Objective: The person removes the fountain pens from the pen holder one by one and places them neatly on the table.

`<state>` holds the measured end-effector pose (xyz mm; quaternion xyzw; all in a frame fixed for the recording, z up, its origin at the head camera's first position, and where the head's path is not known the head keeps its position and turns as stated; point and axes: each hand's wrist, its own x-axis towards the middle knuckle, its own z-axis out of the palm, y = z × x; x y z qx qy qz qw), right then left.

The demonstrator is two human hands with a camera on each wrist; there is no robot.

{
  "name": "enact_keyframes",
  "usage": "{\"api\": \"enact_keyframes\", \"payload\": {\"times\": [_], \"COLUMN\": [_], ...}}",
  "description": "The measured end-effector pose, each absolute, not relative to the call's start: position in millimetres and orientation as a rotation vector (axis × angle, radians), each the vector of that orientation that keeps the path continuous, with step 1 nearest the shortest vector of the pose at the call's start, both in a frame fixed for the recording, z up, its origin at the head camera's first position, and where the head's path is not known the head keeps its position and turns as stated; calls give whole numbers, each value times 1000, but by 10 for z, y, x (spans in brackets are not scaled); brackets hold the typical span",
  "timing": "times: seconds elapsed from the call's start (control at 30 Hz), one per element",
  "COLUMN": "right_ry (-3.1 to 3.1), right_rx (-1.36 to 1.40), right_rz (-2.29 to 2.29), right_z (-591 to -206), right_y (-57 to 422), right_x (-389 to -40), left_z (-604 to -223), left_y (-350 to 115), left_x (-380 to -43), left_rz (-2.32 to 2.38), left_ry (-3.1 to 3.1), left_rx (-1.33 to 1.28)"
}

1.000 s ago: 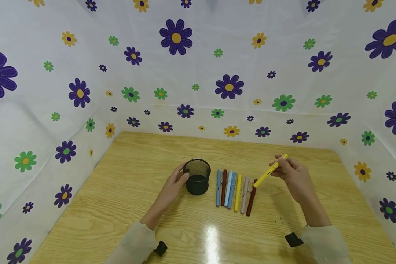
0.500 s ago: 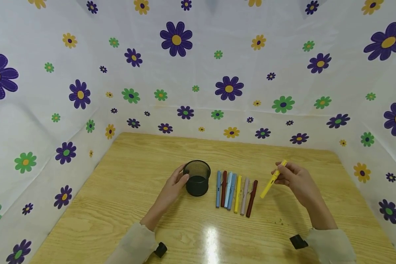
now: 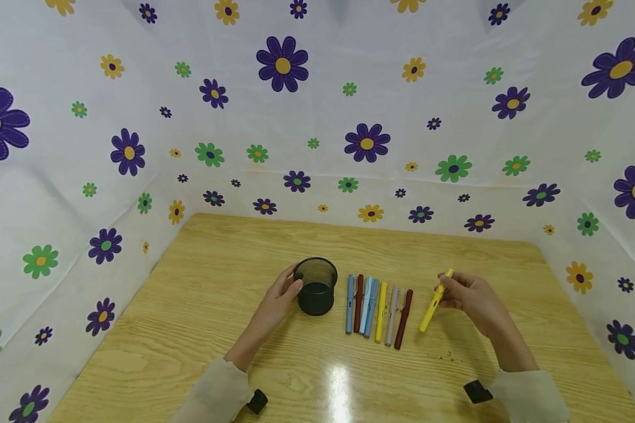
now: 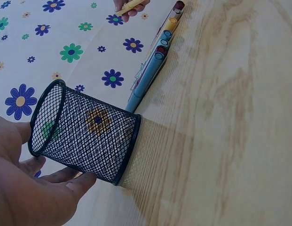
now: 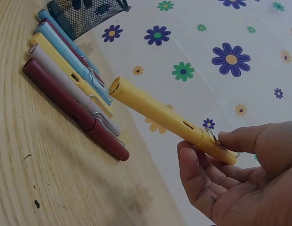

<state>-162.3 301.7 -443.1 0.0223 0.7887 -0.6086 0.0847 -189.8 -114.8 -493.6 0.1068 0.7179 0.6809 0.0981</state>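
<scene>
A black mesh pen holder (image 3: 316,288) stands upright on the table, with nothing visible inside. My left hand (image 3: 276,301) holds it from the left side, fingers behind and thumb in front. A yellow pen (image 3: 436,301) is pinched by its clip end between the thumb and fingers of my right hand (image 3: 473,296). It slants in the air, its other end pointing down and left, as the right wrist view shows. Closest to that hand lies a dark red pen (image 5: 75,108), the end of a row. Beside it are a pale mauve pen (image 3: 392,316) and another yellow pen (image 3: 381,312).
The row goes on toward the holder with two blue pens, a light blue pen (image 3: 366,305) and a second dark red pen (image 3: 358,304). Dark specks (image 3: 450,353) dot the wooden table (image 3: 233,247). Flower-print cloth (image 3: 317,106) walls the back and sides.
My right hand has drawn the yellow pen away from the row, lowering it and tilting it steeper. My left hand and the pen holder have stayed in place.
</scene>
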Motion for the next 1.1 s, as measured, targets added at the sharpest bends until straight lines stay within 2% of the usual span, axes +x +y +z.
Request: {"api": "enact_keyframes", "payload": {"times": [1.1], "right_ry": [2539], "right_rx": [156], "right_rz": [-1519], "right_z": [-4731], "right_y": [2736], "right_x": [-1635], "left_z": [-4942], "left_y": [-1149], "left_x": [-1894], "left_rz": [2010], "left_ry": [2149], "left_rx": [319]}}
